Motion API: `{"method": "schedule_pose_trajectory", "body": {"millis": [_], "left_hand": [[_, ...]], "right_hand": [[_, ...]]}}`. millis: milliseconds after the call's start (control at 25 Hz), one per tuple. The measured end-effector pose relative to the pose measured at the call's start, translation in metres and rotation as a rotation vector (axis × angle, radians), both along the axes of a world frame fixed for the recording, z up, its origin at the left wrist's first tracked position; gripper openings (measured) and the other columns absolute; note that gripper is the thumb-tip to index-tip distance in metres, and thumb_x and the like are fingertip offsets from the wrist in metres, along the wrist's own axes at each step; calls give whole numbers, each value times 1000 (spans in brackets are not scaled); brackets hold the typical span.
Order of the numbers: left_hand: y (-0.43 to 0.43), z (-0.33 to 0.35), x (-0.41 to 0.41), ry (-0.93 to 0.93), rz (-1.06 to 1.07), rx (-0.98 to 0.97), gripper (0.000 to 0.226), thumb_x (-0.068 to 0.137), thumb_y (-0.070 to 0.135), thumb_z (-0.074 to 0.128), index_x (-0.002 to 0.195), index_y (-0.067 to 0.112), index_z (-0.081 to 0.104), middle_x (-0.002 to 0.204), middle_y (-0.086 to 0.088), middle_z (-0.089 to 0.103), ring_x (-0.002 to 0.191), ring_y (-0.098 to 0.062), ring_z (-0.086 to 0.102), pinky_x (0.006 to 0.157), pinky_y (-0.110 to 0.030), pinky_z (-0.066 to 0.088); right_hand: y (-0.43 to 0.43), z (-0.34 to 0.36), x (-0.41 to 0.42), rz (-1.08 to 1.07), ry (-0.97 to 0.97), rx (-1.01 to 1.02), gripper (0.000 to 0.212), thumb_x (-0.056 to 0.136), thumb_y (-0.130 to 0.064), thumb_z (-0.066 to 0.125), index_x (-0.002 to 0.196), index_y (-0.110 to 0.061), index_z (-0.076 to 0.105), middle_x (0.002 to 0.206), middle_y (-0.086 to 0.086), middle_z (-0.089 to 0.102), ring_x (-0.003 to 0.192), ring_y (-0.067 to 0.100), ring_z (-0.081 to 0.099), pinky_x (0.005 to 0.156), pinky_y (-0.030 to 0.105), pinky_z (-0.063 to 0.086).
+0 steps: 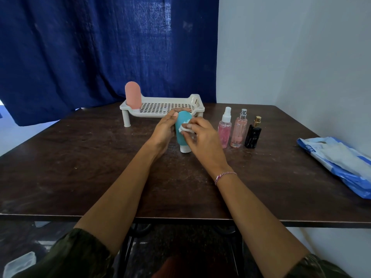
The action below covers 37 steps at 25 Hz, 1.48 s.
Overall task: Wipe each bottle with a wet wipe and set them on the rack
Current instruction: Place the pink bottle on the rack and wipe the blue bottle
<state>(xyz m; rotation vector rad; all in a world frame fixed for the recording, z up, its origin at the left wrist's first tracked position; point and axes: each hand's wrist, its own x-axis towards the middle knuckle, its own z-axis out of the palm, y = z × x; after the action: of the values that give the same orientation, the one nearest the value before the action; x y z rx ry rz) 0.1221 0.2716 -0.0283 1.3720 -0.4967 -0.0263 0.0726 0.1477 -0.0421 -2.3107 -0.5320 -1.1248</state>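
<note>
Head view: dark table point(80, 167), with a blue wipes pack point(337, 163) at three o'clock and the white rack point(197, 101) at twelve. A pink bottle point(133, 97) already stands in the rack's left end. Just before the rack, the left hand point(163, 130) grips the teal bottle point(183, 118), cap down. The right hand point(202, 137) pinches a bunched wet wipe point(184, 127) against the bottle's side. Three spray bottles point(239, 131) wait at two o'clock, upright and close together. To wipe well, I would turn the bottle within the left grip so every side meets the wipe. Press lightly, include the white cap, and keep elbows away from the sprays.
</note>
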Motion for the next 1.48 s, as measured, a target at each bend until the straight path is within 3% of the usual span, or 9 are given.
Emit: {"method": "schedule_pose_trajectory", "body": {"millis": [160,240,320,480,640,760,1080,1280,1480], "left_hand": [[-1,-1,-2,3,-34,-15,33,103,16,26,107,21,58,106,1,62,95,-8,58,83,-23,50],[-1,-1,-2,13,-49,-3,33,103,18,27,109,21,59,110,1,62,99,-9,59,85,-24,49],[-1,-1,-1,22,-58,-2,32,103,19,28,110,22,59,113,1,61,103,-10,58,90,-27,48],[-1,-1,-2,2,-57,-6,32,103,17,27,112,19,58,111,2,62,102,-8,59,85,-22,49],[1,0,-2,28,-50,-38,33,103,16,27,109,20,59,110,1,63,104,-11,58,93,-27,48],[0,0,-2,27,-60,-35,33,103,16,27,109,20,59,112,0,62,103,-12,58,92,-28,48],[-6,-2,-2,21,-75,-28,30,102,14,29,110,19,57,112,0,62,106,-11,56,100,-28,42],[-7,-3,1,8,-38,-11,28,102,14,31,106,16,59,105,0,62,99,-11,57,99,-32,42],[-7,-6,6,71,75,-34,24,102,16,34,118,13,51,120,-2,56,115,-16,51,107,-35,37]], "right_hand": [[-3,-1,2,21,41,125,17,82,-8,66,98,-2,68,104,9,62,99,17,58,89,31,51],[-5,1,3,16,49,198,20,83,-7,65,102,-2,67,107,8,62,101,16,58,90,32,51],[-4,1,2,-12,12,164,22,84,-6,63,105,-2,66,109,10,62,104,18,57,92,32,51],[-2,1,0,-3,-19,74,24,85,-9,62,109,-3,65,113,11,61,109,17,53,98,25,44],[-1,-1,-1,34,-23,12,17,81,-6,66,98,-4,69,105,8,64,102,12,53,94,17,39],[-4,0,2,33,15,121,18,82,-5,65,100,-5,68,106,7,63,102,8,51,95,13,38],[-3,6,-2,-10,-35,193,31,85,-6,62,116,-6,62,119,9,61,115,15,51,100,24,42],[-4,5,3,7,-4,319,29,84,-5,64,113,-6,64,119,7,61,113,9,51,97,29,47],[-4,5,4,-12,59,389,25,81,-5,67,105,-6,68,115,4,63,107,5,54,92,21,48]]}}
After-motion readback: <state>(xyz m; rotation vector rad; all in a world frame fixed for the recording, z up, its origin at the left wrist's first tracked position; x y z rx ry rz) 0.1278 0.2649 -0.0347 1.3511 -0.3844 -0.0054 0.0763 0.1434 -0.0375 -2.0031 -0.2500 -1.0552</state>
